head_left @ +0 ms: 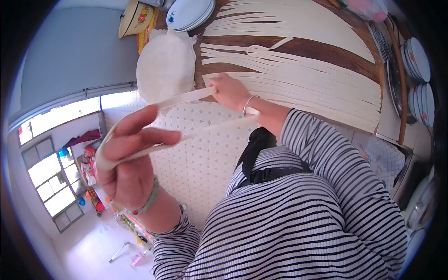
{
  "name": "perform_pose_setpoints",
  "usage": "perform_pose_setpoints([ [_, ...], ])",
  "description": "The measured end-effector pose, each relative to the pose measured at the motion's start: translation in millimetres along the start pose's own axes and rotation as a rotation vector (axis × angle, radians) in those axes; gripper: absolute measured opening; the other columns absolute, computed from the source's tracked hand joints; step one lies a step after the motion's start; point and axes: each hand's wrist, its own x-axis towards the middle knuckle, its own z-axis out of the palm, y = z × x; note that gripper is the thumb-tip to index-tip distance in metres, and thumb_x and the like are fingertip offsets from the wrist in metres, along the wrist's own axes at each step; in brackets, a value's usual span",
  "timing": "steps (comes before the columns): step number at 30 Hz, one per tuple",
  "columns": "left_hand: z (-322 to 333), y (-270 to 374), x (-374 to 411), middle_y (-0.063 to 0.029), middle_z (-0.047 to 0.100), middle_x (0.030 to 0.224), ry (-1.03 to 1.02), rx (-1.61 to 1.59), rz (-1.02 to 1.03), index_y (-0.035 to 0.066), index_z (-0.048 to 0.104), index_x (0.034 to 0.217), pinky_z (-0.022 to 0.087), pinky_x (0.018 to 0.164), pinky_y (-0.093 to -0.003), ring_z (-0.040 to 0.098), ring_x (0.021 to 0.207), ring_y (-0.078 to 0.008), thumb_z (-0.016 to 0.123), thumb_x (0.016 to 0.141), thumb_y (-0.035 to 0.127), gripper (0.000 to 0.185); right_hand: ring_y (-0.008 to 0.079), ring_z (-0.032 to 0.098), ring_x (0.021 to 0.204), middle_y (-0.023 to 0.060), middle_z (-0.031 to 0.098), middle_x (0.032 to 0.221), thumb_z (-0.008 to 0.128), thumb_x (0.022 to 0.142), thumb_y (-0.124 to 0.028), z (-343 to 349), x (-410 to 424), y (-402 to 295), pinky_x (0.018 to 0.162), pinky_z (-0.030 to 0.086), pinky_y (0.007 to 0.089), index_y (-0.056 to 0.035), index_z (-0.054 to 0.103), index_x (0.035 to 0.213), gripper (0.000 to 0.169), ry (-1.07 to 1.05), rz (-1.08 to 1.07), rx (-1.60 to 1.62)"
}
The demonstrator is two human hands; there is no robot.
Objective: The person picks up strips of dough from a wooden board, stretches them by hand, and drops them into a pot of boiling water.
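A long flat strip of pale dough (189,98) stretches between my two hands. My right hand (227,87) pinches one part of it at the near left edge of the wooden board (336,45). The strip loops around the fingers of my left hand (131,157), which is raised over the tiled floor. From there it runs back toward my right wrist, where its far part is hidden behind the forearm. Sheets of dough (297,73) cut into many parallel strips lie on the board. One loose strip (257,49) curls on top of them.
A white cloth (166,66) covers a round thing left of the board. Beyond it are stacked plates (189,14) and a flowered enamel basin (136,19). At the right are a long wooden rod (400,77) and more plate stacks (420,59). The tiled floor (199,157) lies below.
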Motion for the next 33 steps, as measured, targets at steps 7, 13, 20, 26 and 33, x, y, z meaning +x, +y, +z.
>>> perform_pose_setpoints([
  [7, -106, 33, -44, -0.0287, 0.028, 0.139, 0.301, -0.067, 0.126, 0.01, 0.052, 0.123, 0.048, 0.087, -0.0469, 0.046, 0.115, -0.0444, 0.044, 0.094, 0.028, 0.035, 0.0148, 0.057, 0.072, 0.0065, 0.062, 0.086, 0.042, 0.088, -0.015, -45, 4, 5, 0.063, 0.046, 0.0269, -0.0074, 0.055, 0.106, 0.024, 0.117, 0.369, 0.934],
  [13, -160, 1, -24, -0.0242, 0.024, 0.142, 0.511, -0.123, 0.26, 0.012, 0.054, 0.121, 0.039, 0.096, -0.0524, 0.029, 0.128, -0.0451, 0.046, 0.092, 0.025, 0.032, 0.0177, 0.06, 0.086, 0.0098, 0.061, 0.1, 0.036, 0.095, -0.039, -119, -54, 17, 0.074, 0.049, 0.032, -0.0017, 0.053, 0.112, 0.044, 0.395, 0.313, 1.461],
  [20, -57, -125, 21, -0.027, 0.027, 0.139, 0.089, -0.841, -0.06, 0.01, 0.04, 0.131, 0.053, 0.077, -0.0508, 0.033, 0.125, -0.0435, 0.047, 0.093, 0.019, 0.04, 0.0408, 0.05, 0.112, 0.0235, 0.05, 0.122, 0.028, 0.094, -0.051, -159, -118, -60, 0.094, 0.042, 0.0526, 0.0012, 0.047, 0.12, 0.061, 0.403, -0.049, 1.599],
  [26, 88, -125, 30, -0.017, 0.044, 0.132, -0.283, -0.689, -0.227, 0.003, 0.043, 0.128, 0.05, 0.063, -0.0226, 0.048, 0.118, -0.0258, 0.047, 0.086, -0.002, 0.042, 0.0431, 0.05, 0.111, 0.0255, 0.05, 0.119, 0.026, 0.093, -0.054, -178, -191, -126, 0.093, 0.043, 0.0521, 0.0052, 0.046, 0.119, 0.068, 0.455, -0.205, 1.535],
  [33, 250, -73, -26, -0.0035, 0.061, 0.091, -0.747, -0.681, -0.428, 0.002, 0.049, 0.121, 0.049, 0.059, -0.0203, 0.061, 0.08, -0.0109, 0.058, 0.082, -0.002, 0.04, 0.0362, 0.056, 0.106, 0.0227, 0.055, 0.113, 0.025, 0.093, -0.054, -189, -347, -172, 0.09, 0.047, 0.0463, 0.0049, 0.049, 0.114, 0.067, 0.675, -0.303, 1.361],
])
